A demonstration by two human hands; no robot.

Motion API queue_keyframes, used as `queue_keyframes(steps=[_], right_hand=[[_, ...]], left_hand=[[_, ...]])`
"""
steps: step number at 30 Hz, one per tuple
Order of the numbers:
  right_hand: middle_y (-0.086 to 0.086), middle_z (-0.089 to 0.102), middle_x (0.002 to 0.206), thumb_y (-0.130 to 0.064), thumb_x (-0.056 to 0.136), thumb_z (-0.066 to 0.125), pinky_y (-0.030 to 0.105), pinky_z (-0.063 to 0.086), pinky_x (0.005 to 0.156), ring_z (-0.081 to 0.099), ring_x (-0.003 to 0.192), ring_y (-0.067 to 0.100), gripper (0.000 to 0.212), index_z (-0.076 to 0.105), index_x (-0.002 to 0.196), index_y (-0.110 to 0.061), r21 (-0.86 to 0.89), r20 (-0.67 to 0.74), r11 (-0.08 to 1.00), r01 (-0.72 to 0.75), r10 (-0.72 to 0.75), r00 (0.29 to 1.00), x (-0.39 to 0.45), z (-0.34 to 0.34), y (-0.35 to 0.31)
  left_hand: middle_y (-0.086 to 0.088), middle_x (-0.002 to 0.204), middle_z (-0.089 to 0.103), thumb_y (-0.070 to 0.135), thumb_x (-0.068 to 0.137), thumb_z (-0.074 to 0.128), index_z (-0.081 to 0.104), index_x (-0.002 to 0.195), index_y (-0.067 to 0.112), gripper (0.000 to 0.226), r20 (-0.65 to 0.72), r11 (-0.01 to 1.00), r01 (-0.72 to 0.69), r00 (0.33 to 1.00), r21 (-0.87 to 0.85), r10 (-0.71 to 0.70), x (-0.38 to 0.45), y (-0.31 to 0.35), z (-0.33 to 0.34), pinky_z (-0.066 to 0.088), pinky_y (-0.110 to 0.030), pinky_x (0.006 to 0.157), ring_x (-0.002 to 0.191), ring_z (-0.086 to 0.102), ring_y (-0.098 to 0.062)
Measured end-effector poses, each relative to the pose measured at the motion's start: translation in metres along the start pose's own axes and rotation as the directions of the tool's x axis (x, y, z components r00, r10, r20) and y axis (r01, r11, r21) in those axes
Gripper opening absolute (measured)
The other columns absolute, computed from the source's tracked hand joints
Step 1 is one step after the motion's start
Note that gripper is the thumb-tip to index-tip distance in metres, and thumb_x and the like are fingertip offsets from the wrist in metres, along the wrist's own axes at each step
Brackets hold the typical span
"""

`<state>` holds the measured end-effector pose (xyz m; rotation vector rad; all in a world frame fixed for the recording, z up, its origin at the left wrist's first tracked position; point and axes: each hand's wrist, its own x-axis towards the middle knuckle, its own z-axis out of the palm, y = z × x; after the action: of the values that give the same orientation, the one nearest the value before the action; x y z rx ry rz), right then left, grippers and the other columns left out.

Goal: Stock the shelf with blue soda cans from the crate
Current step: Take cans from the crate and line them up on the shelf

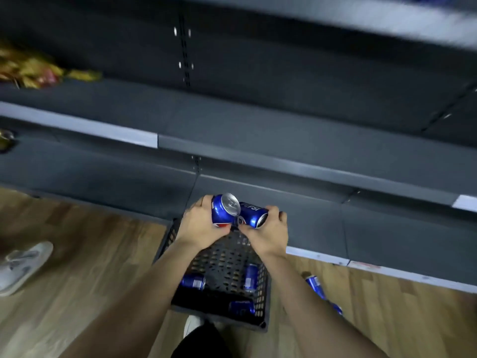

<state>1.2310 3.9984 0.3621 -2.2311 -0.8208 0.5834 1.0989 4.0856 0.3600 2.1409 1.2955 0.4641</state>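
Note:
My left hand grips a blue soda can, its silver top turned up and to the right. My right hand grips a second blue can lying sideways, touching the first. Both cans are held above the far edge of a black perforated crate on the floor. Three more blue cans lie inside it. Dark grey shelves run across the view ahead, the lowest one just beyond my hands.
Blue cans lie on the wooden floor right of the crate. Another person's white shoe stands at the left. Yellow and red packets sit on the shelf at far left. My own shoe is behind the crate.

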Motion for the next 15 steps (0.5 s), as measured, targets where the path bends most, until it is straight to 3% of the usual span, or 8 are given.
queue_keyframes(steps=[3, 8, 15], right_hand=[[-0.005, 0.041, 0.106, -0.034, 0.063, 0.081, 0.025, 0.042, 0.086, 0.052, 0.103, 0.020, 0.063, 0.048, 0.115, -0.018, 0.106, -0.099, 0.993, 0.047, -0.037, 0.994, -0.014, -0.048, -0.044], [-0.005, 0.040, 0.107, -0.030, 0.060, 0.081, 0.032, 0.044, 0.089, 0.052, 0.103, 0.021, 0.068, 0.047, 0.117, -0.018, 0.208, -0.252, 0.969, 0.134, -0.079, 0.964, -0.022, -0.118, -0.112], [-0.006, 0.038, 0.117, -0.017, 0.064, 0.079, 0.022, 0.037, 0.083, 0.049, 0.101, 0.014, 0.076, 0.040, 0.129, -0.017, 0.365, -0.364, 0.895, 0.257, -0.116, 0.924, -0.023, -0.188, -0.181]], left_hand=[[-0.001, 0.106, 0.062, 0.031, 0.063, 0.078, 0.053, 0.113, 0.011, 0.059, -0.097, 0.996, -0.029, 0.995, -0.078, 0.022, -0.002, 0.051, -0.043, 0.044, -0.026, 0.078, 0.097, 0.060, -0.022], [0.002, 0.097, 0.062, 0.049, 0.057, 0.076, 0.052, 0.104, 0.016, 0.063, -0.131, 0.983, -0.101, 0.988, -0.153, 0.081, 0.012, 0.122, -0.109, 0.051, -0.032, 0.077, 0.088, 0.061, -0.018], [0.005, 0.094, 0.061, 0.041, 0.058, 0.078, 0.052, 0.101, 0.017, 0.056, -0.205, 0.946, -0.246, 0.957, -0.209, 0.204, 0.047, 0.199, -0.183, 0.051, -0.031, 0.077, 0.087, 0.060, -0.015]])
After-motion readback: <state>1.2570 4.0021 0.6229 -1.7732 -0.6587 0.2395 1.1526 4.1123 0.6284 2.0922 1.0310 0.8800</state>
